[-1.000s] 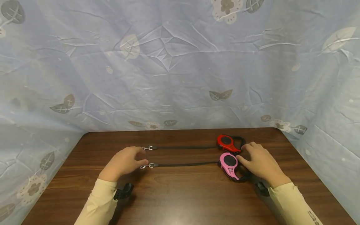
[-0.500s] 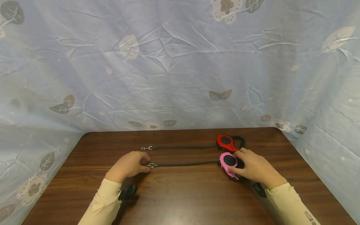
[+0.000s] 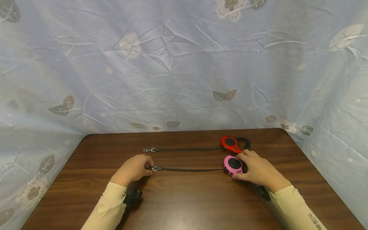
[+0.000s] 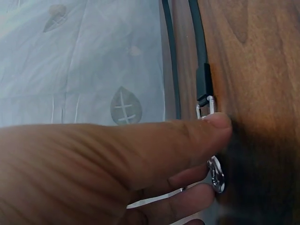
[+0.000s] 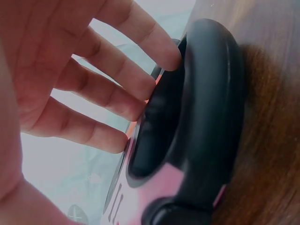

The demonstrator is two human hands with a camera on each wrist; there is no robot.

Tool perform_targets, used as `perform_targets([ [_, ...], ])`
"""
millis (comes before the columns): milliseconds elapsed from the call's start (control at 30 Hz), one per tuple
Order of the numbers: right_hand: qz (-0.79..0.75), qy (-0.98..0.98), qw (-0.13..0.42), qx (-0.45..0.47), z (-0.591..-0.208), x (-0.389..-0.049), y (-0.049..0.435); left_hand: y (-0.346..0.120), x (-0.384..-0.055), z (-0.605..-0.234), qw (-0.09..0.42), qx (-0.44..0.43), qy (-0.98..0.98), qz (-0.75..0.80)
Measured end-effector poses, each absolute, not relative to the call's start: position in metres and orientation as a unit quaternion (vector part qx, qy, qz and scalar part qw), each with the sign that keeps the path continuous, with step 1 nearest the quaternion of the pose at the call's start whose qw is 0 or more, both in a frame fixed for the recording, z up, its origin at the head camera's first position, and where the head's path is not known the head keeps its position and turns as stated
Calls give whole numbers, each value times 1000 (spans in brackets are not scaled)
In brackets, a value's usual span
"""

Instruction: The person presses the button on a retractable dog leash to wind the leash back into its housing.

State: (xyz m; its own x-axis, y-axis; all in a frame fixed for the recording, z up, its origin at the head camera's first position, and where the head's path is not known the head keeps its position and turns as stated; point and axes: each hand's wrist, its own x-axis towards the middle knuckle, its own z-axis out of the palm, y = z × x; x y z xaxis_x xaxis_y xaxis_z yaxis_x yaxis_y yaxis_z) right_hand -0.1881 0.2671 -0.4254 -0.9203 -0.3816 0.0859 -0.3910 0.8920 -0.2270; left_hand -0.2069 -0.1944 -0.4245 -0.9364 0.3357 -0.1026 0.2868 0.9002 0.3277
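My left hand (image 3: 130, 171) pinches the metal snap hook (image 4: 215, 174) at the end of a black strap (image 3: 187, 170), the thumb lying across it in the left wrist view. That strap runs right to a pink retractable dog leash (image 3: 230, 162) with a black round centre. My right hand (image 3: 260, 171) grips the pink leash's housing, thumb at the near edge and fingertips at the far edge. In the right wrist view its black loop handle (image 5: 213, 93) faces the camera under the palm. In the head view my hand hides much of that handle.
Behind the pink leash lies a red retractable leash (image 3: 229, 143), its strap (image 3: 187, 149) stretched left to a metal snap hook (image 3: 149, 150). All lie on a brown wooden table (image 3: 184, 198). A patterned pale cloth (image 3: 184, 80) hangs along its back and sides.
My left hand has come nearer and right onto the pink leash's hook. My right hand has moved left over the pink leash, which has turned slightly, its strap end shifting nearer.
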Motion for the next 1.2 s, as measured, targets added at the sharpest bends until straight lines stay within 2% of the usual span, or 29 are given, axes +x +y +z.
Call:
perform_targets([
  [700, 129, -970, 27, 205, -427, -189, 268, -194, -207, -426, 90, 146, 973, 152],
  [1000, 126, -972, -6, 197, -426, -191, 270, -194, -204, -428, 82, 161, 972, 150],
  [1200, 93, -974, -9, 205, -425, -191, 271, -194, -202, -428, 77, 172, 973, 137],
])
